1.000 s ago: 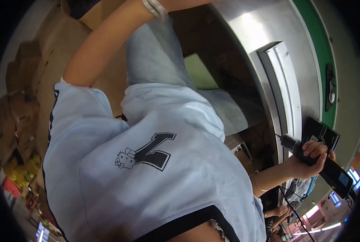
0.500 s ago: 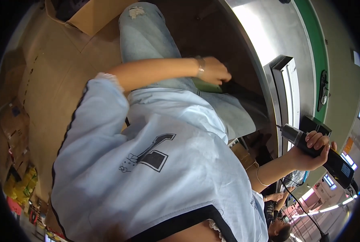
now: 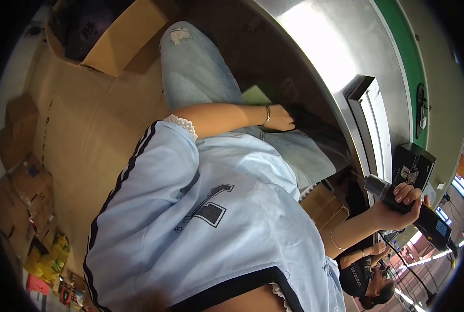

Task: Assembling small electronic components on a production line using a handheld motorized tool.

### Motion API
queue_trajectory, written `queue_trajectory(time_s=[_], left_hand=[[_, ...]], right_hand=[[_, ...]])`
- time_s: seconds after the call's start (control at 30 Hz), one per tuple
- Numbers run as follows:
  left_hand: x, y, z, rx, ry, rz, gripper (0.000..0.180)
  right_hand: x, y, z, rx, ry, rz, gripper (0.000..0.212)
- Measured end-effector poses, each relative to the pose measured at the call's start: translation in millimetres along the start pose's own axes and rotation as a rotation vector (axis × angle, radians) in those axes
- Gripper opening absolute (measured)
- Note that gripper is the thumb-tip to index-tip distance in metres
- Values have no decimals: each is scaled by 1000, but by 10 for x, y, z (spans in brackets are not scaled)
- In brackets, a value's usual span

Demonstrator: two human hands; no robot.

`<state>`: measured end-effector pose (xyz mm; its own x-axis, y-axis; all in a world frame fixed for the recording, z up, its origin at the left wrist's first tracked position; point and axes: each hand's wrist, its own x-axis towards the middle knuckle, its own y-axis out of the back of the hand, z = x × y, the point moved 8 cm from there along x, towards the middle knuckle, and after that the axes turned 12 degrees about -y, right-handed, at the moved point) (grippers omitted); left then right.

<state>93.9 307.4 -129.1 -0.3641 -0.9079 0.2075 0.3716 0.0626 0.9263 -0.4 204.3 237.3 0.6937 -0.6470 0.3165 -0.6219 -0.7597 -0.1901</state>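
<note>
My right hand [image 3: 402, 205] is wrapped round a dark electric screwdriver [image 3: 379, 186], with its cord trailing from the far end. The thin bit points left, toward a white-topped, black-sided box [image 3: 370, 117] on the workbench. My left hand [image 3: 281, 117] is over my lap, fingers curled down beside a dark, soft-looking thing [image 3: 315, 124]. Whether it holds part of that, or something small, is hidden in shadow. A pale green flat piece [image 3: 256, 95] shows just beyond my left wrist.
The metal workbench [image 3: 320, 39] curves along the right, with a green strip [image 3: 393, 31] behind. A black box [image 3: 413, 160] stands on it. An open carton [image 3: 130, 36] is on the floor at upper left; another carton [image 3: 323, 205] is below the bench. Another person [image 3: 364, 278] works at lower right.
The view has shifted somewhat. My left hand has moved a little lower in the picture, its fingers still curled. My right hand still holds the electric screwdriver, in about the same place.
</note>
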Motion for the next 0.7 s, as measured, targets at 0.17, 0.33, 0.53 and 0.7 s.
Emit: queue_trajectory(time_s=[0.17, 0.33, 0.53, 0.7], left_hand=[[-126, 231, -97, 27, 136, 385, 14], [-94, 163, -112, 202, 128, 145, 14], [0, 35, -203, 129, 135, 125, 16], [28, 1116, 223, -307, 64, -71, 21]], right_hand=[[30, 60, -6, 21, 13, 0, 20], [39, 20, -2, 35, 61, 50, 21], [76, 104, 13, 48, 82, 98, 30], [-197, 539, 79, -29, 90, 294, 37]])
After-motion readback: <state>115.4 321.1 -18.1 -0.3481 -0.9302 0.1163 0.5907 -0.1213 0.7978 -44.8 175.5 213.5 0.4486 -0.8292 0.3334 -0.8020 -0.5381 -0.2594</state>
